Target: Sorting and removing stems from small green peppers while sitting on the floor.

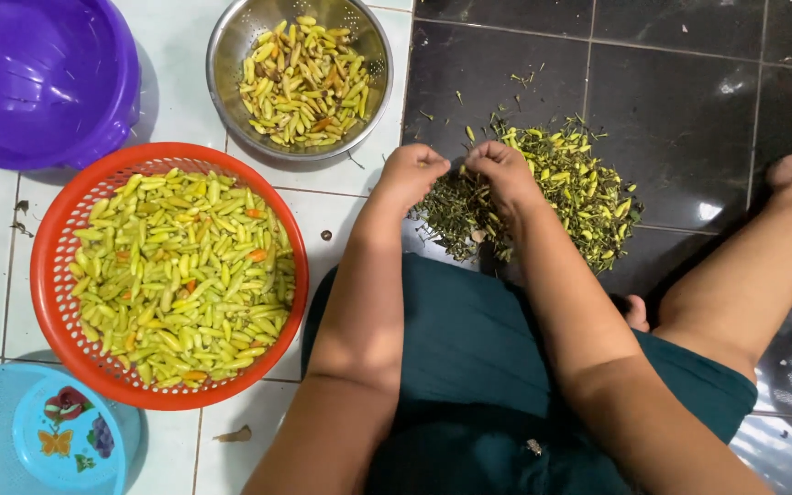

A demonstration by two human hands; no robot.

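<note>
Our left hand [412, 171] and right hand [500, 168] pinch closed together, apparently on one small chili, over the stem-and-chili pile [543, 192] on the dark floor. We judge chilies light, smooth, bruisable; grip the body, near the stem.

Yellow-green chillies with a few orange ones are filling the red basket [52, 266] left of the left hand [412, 172]; a purple tub [43, 78] is sitting further left, dark green stems [456, 215] are lying under both hands.
</note>
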